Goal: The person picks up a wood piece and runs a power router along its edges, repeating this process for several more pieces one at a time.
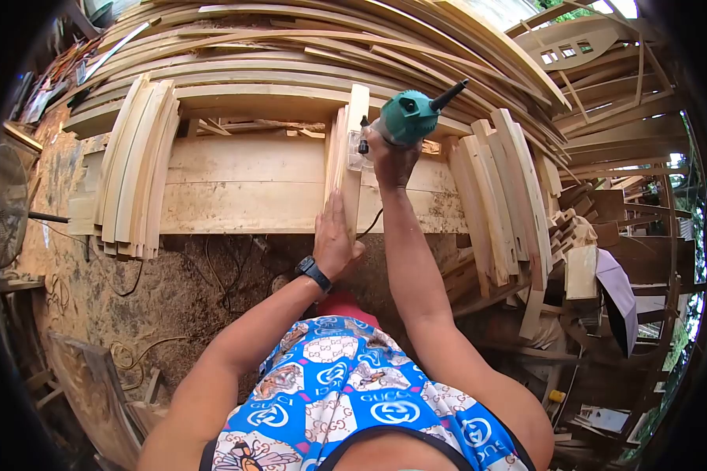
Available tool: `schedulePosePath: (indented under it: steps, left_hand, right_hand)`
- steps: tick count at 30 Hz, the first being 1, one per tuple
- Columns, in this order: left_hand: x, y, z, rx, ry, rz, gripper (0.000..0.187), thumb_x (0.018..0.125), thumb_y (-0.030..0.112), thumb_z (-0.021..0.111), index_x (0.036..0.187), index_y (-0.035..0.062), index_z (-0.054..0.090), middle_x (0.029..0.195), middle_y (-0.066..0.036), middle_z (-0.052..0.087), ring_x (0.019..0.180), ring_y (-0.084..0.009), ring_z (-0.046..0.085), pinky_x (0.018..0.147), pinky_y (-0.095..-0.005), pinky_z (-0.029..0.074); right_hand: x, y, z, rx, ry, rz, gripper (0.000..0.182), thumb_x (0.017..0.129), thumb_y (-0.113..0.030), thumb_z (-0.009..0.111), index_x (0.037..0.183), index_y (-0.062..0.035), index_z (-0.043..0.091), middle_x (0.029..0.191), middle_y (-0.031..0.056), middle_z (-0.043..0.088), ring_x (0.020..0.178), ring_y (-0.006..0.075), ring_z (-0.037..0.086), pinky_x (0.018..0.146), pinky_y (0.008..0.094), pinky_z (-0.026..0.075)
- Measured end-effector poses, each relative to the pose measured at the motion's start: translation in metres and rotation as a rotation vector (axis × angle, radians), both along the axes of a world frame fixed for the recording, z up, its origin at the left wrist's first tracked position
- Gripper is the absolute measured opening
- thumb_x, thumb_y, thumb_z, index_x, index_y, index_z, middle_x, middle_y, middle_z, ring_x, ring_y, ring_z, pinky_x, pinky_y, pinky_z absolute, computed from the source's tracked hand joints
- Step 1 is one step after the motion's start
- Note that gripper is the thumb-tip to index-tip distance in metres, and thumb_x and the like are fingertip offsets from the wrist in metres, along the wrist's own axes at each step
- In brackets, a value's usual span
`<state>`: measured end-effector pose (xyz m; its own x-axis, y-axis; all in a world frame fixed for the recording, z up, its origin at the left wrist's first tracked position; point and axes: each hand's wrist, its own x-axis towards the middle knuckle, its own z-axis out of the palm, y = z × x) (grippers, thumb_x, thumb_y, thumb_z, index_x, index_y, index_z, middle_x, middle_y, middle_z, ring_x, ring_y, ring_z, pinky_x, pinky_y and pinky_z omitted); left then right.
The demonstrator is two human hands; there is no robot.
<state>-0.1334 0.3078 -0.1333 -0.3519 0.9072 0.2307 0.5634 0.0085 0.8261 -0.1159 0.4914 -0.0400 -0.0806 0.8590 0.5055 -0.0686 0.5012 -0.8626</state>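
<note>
My right hand [394, 161] is wrapped round a teal power tool that looks like a trim router [410, 118]. Its clear base [358, 149] rests on a narrow wooden board [359, 106], which lies lengthwise away from me. At the near end of that board, my left hand [338, 239] grips it, fingers stretched along its left side and thumb on the right. Several thin wooden strips [336, 153] lie just left of the board, partly under my fingertips. The cutting bit is hidden.
Beneath the work is a plank bench [236, 196]. Curved boards are stacked at its left [137, 169] and its right [499, 200]. Long lumber [283, 59] is piled behind. A cord [371, 224] hangs by the bench edge. Sawdust [188, 306] covers the ground.
</note>
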Motion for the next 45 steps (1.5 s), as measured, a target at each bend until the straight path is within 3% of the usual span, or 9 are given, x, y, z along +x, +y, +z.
schedulePosePath:
  steps: [3, 5, 10, 14, 21, 27, 36, 38, 45]
  left_hand:
    - [0.001, -0.001, 0.002, -0.04, 0.029, 0.0, 0.112, 0.066, 0.011, 0.068, 0.158, -0.0073, 0.007, 0.16, -0.033, 0.023, 0.146, -0.0477, 0.029, 0.12, -0.0529, 0.023]
    - [0.002, -0.002, 0.003, -0.058, 0.002, -0.001, 0.113, 0.067, 0.011, 0.071, 0.16, -0.003, 0.008, 0.163, -0.027, 0.02, 0.151, -0.0431, 0.024, 0.118, -0.0628, 0.022]
    - [0.001, -0.003, 0.003, -0.075, 0.014, -0.005, 0.111, 0.068, 0.013, 0.07, 0.159, -0.0035, 0.008, 0.164, -0.027, 0.019, 0.152, -0.0427, 0.022, 0.119, -0.0622, 0.022]
    - [0.001, -0.004, 0.011, -0.08, 0.02, -0.008, 0.11, 0.069, 0.015, 0.065, 0.159, -0.0055, 0.006, 0.162, -0.03, 0.021, 0.148, -0.0472, 0.027, 0.122, -0.0538, 0.019]
    - [0.004, -0.003, 0.013, -0.07, 0.013, -0.002, 0.11, 0.069, 0.015, 0.068, 0.16, -0.0034, 0.008, 0.164, -0.027, 0.019, 0.15, -0.0435, 0.025, 0.121, -0.0575, 0.021]
    - [0.007, -0.001, 0.018, -0.098, 0.019, 0.007, 0.108, 0.07, 0.015, 0.067, 0.159, -0.005, 0.009, 0.162, -0.028, 0.023, 0.149, -0.0443, 0.027, 0.12, -0.0572, 0.021]
    - [0.0, 0.032, 0.038, -0.049, 0.31, 0.206, 0.102, 0.079, 0.029, 0.08, 0.153, -0.0094, 0.022, 0.142, -0.033, 0.045, 0.127, -0.048, 0.048, 0.11, -0.0512, 0.039]
    - [-0.013, 0.067, 0.051, -0.168, 0.398, 0.266, 0.088, 0.078, 0.039, 0.082, 0.14, -0.0077, 0.04, 0.128, -0.029, 0.054, 0.116, -0.0449, 0.055, 0.099, -0.0508, 0.047]
    - [-0.061, 0.118, 0.083, -0.563, 0.435, 0.11, 0.049, 0.077, 0.028, 0.078, 0.111, 0.0013, 0.053, 0.109, -0.02, 0.058, 0.101, -0.0384, 0.061, 0.086, -0.0492, 0.053]
  right_hand:
    - [-0.009, 0.025, -0.001, -0.01, -0.011, -0.015, 0.034, 0.069, -0.008, 0.082, 0.099, -0.0032, 0.066, 0.09, 0.0044, 0.071, 0.079, 0.0176, 0.067, 0.08, 0.0328, 0.053]
    - [-0.013, 0.045, -0.011, -0.037, 0.005, 0.041, 0.045, 0.068, -0.008, 0.084, 0.107, -0.0044, 0.061, 0.097, 0.0046, 0.07, 0.086, 0.0175, 0.068, 0.082, 0.0346, 0.055]
    - [-0.029, 0.082, -0.009, 0.073, -0.092, 0.013, 0.031, 0.067, -0.012, 0.08, 0.093, -0.006, 0.064, 0.081, 0.0041, 0.072, 0.071, 0.0182, 0.069, 0.074, 0.0322, 0.056]
    - [-0.039, 0.099, -0.004, 0.042, -0.012, -0.021, 0.034, 0.066, -0.011, 0.081, 0.095, -0.0059, 0.064, 0.084, 0.0038, 0.072, 0.073, 0.0164, 0.069, 0.074, 0.0313, 0.056]
    - [-0.056, 0.131, -0.005, 0.005, 0.202, 0.053, 0.034, 0.066, -0.008, 0.08, 0.097, -0.0059, 0.065, 0.085, 0.0029, 0.073, 0.076, 0.0146, 0.07, 0.074, 0.0303, 0.057]
    - [-0.065, 0.169, -0.014, 0.048, 0.079, 0.047, 0.042, 0.069, -0.012, 0.081, 0.106, -0.0083, 0.063, 0.089, 0.0033, 0.075, 0.079, 0.0173, 0.073, 0.077, 0.0321, 0.058]
    - [0.015, 0.132, 0.014, 0.051, 0.177, 0.095, 0.037, 0.072, -0.007, 0.083, 0.105, -0.0047, 0.065, 0.087, 0.0025, 0.072, 0.081, 0.0132, 0.07, 0.077, 0.0295, 0.056]
    - [0.051, 0.112, 0.025, 0.076, 0.033, 0.058, 0.034, 0.072, -0.007, 0.083, 0.102, -0.0042, 0.066, 0.086, 0.0028, 0.072, 0.08, 0.0136, 0.07, 0.076, 0.0297, 0.056]
    - [0.14, 0.07, 0.048, 0.029, -0.122, -0.096, 0.033, 0.069, -0.014, 0.085, 0.096, -0.0017, 0.071, 0.09, 0.0081, 0.073, 0.081, 0.0209, 0.072, 0.08, 0.0345, 0.056]
